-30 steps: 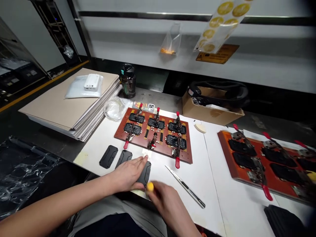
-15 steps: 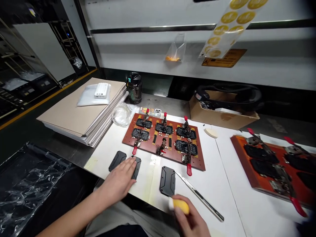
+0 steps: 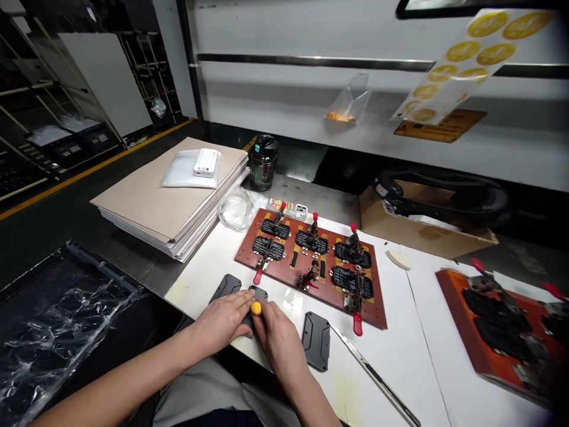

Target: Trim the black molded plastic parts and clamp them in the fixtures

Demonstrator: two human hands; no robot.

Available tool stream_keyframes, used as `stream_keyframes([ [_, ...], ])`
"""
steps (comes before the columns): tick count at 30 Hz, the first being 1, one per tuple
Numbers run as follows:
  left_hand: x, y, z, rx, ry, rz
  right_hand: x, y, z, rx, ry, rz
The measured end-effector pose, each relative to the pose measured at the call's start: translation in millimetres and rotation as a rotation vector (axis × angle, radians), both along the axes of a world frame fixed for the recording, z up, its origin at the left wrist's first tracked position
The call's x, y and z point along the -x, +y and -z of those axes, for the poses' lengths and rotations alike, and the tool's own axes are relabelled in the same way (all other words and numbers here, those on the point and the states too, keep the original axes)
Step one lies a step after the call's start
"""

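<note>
My left hand [image 3: 224, 318] lies with its fingers stretched out over a dark grey rectangular cover [image 3: 259, 292], hiding much of it. My right hand [image 3: 280, 335] is closed around a small yellow rounded tool [image 3: 256, 308], held over the same cover, close to my left fingertips. The tool's lower end is hidden. Left of this pair, partly behind my left hand, lies a second dark cover [image 3: 226, 287]. A third cover [image 3: 316, 342] with bevelled lines and corner holes rests to the right of my right hand.
A reddish-brown fixture board [image 3: 275, 274] with red-handled clamps stands behind the covers. A silver and black knife-like tool [image 3: 376, 376] lies at right, near a second clamp board [image 3: 462, 332]. Stacked cardboard sheets [image 3: 146, 204] stand at left; a cardboard box [image 3: 427, 234] sits at the back.
My right hand has moved left and up, bringing the yellow tool from below the right cover to the cover under my left hand. My left hand stays on that cover. The view has shifted.
</note>
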State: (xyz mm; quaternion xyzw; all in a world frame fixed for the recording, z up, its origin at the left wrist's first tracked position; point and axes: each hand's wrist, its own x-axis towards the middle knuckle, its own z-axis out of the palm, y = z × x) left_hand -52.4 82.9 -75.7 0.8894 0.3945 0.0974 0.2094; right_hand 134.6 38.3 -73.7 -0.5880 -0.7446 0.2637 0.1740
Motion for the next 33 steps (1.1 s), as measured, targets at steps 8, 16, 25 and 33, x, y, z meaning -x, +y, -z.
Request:
stream_keyframes([
  [8, 2, 1, -2.9, 0.017, -0.008, 0.001, -3, 4, -6.3, 0.007, 0.067, -0.006],
  [16, 7, -19, -2.8, 0.027, -0.012, 0.034, -31, -36, -16.2, 0.046, 0.221, 0.124],
  [25, 10, -21, 7.7, 0.008, -0.090, 0.036, -10, 4, -0.6, 0.010, 0.108, 0.035],
  [33, 11, -20, 9.0, 0.002, -0.083, 0.050, -18, 2, -4.2, -0.027, 0.132, 0.113],
])
